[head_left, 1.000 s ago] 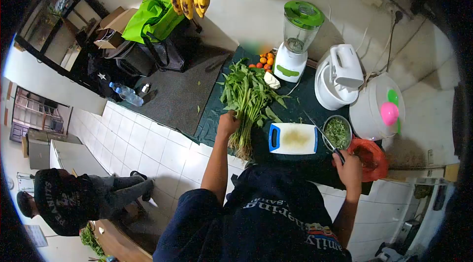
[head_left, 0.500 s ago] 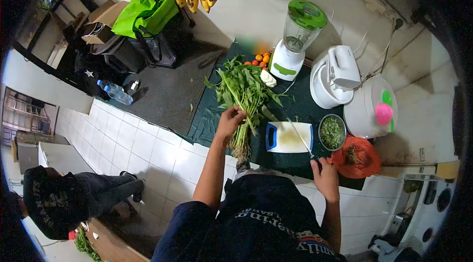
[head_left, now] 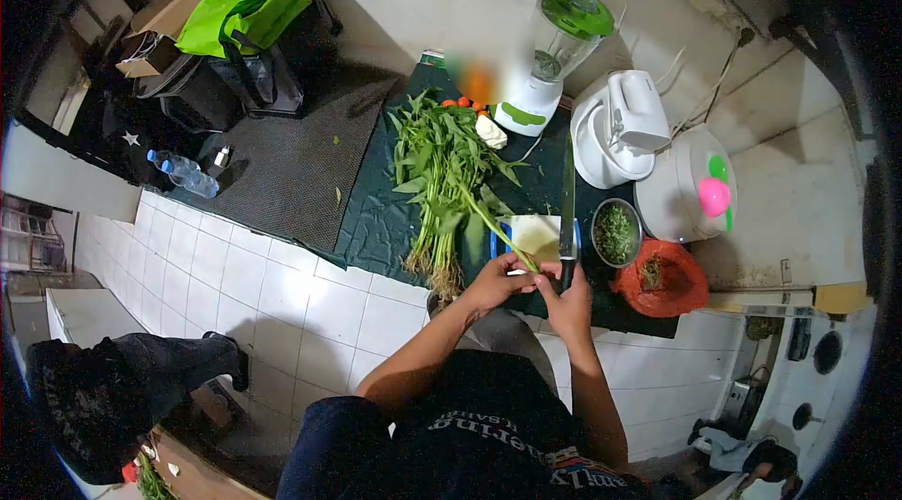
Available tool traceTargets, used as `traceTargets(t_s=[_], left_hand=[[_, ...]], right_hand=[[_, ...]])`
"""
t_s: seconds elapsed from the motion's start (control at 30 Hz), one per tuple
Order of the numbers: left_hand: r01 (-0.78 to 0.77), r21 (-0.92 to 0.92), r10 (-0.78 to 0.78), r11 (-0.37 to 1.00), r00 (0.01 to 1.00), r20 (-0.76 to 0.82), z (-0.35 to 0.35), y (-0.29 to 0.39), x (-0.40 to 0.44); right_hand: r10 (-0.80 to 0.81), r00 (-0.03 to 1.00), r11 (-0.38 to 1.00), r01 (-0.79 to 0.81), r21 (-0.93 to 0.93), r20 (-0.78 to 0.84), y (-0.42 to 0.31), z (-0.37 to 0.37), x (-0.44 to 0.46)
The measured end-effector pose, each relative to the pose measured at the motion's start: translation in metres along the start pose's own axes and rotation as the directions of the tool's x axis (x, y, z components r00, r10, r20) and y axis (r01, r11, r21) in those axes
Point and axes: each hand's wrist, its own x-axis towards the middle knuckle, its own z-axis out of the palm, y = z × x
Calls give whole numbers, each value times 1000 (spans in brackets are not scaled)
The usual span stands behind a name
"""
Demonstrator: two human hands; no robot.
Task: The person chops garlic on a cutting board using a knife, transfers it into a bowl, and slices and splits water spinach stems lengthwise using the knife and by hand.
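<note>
My two hands met over the near edge of the table, whose dark green cloth ended just in front of me, above the white floor tiles. On my left a strip of that cloth showed between the leafy green bunch and the dark mat. On my right the room was tighter: the bowl of chopped greens stood just beside the white chopping board, with the red plastic bag near the table's edge and the stand mixer behind.

My left hand had its fingers closed on one green stem, which slanted up and left towards the bunch; I could not tell where its top ended. Its lower end lay between my hands, near my right thumb. My right hand was wrapped around the handle of the knife, its blade pointing away from me across the right side of the board, apart from the stem.
</note>
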Motion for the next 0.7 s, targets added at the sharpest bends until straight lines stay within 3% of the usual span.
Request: traceTargets(t_s=[0.17,0.3,0.37,0.4,0.43,0.47,0.5,0.57,0.6,0.63,0.67,0.7], left_hand=[[14,-104,-18,994,999,-43,-5,5,-12],[-131,134,137,982,990,-32,-13,16,-15],[-180,133,194,975,976,-98,-3,31,-23],[-193,290,214,937,976,-43,-6,37,-28],[-211,438,227,874,974,14,-13,46,-35],[-111,724,70,681,994,86,-16,71,-49],[-164,901,9,401,985,175,-17,90,-59],[80,984,-26,160,997,-77,-5,115,-70],[76,985,-28,153,997,-72,5,124,-71],[-39,999,282,-11,959,40,16,131,-71],[-98,975,540,-198,820,192,22,135,-67],[-99,975,535,-199,823,193,23,133,-58]], right_hand=[[30,997,995,-37,95,69,20,1,-4],[-20,996,999,16,49,88,15,3,-5],[-5,997,968,-16,252,82,24,6,-2],[-23,996,968,1,252,82,19,2,0],[-35,997,967,15,253,74,17,-4,3],[-66,994,968,42,249,86,14,-10,7],[-91,991,967,66,245,95,13,-15,9],[-76,992,975,52,216,103,22,-24,16],[-97,990,972,72,226,106,26,-27,18],[-117,987,968,88,235,110,30,-29,20],[-112,988,967,84,239,107,35,-31,23],[-100,986,977,72,198,135,38,-32,26]])
